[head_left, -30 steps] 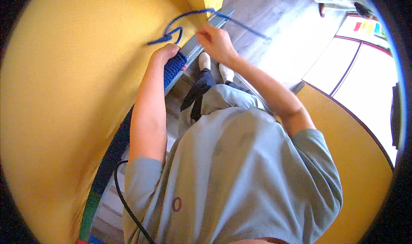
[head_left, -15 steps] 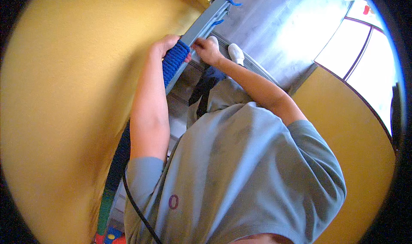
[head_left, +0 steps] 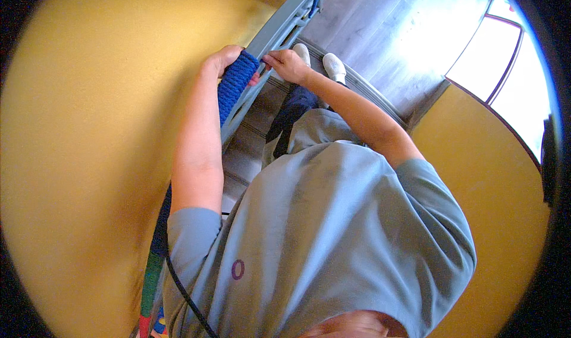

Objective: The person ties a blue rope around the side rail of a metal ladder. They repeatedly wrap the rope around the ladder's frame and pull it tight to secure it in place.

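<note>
While only one head view is supplied, it shows two hands at one grey rail beside a yellow wall; left hand curled over the top of one blue rope wrapping wound on that rail; right hand pinching the wrapping's upper edge; two white shoes on grey floor below.

A yellow wall fills the left; grey plank floor lies ahead; a bright window glares at right above another yellow panel.
</note>
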`<state>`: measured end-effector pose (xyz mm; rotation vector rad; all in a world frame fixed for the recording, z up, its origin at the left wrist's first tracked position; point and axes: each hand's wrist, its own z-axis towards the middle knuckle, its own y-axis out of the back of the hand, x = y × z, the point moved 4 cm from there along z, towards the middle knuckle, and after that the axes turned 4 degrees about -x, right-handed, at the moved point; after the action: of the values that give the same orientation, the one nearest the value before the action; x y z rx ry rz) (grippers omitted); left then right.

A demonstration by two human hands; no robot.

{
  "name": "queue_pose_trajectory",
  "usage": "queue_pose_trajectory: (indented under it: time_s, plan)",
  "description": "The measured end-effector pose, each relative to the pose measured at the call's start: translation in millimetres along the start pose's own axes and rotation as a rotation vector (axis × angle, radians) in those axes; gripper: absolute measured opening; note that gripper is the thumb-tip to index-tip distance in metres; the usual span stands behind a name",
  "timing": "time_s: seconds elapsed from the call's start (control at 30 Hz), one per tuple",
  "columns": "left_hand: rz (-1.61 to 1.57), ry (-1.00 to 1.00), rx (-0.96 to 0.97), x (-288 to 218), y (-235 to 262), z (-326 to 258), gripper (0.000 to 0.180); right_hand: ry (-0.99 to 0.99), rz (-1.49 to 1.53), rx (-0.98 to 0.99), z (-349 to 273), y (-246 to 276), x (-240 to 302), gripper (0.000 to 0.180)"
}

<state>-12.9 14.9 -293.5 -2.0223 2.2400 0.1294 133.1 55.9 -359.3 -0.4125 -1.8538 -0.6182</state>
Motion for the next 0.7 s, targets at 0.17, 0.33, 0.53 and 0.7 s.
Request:
queue_pose_trajectory:
  time_s: [0.17, 0.33, 0.53, 0.7]
  plan:
    - [0.623, -0.306, -0.677, -33.2, 12.4, -5.2, 0.070, 0.020, 0.058, 0.022, -30.1, 32.8, 32.7, 0.032]
    - [0.700, -0.465, -0.648, -33.0, -13.6, 10.8, 0.066, -0.126, 0.219, -0.053, -29.4, 37.2, 42.8, 0.026]
    - [0.722, -0.398, -0.555, -39.0, -14.3, 5.5, 0.046, -0.076, 0.105, -0.175, -53.3, 35.4, 53.5, 0.034]
    - [0.786, -0.378, -0.777, -37.0, -26.6, -16.9, 0.045, 0.039, -0.058, -0.216, -71.9, 14.1, 55.4, 0.033]
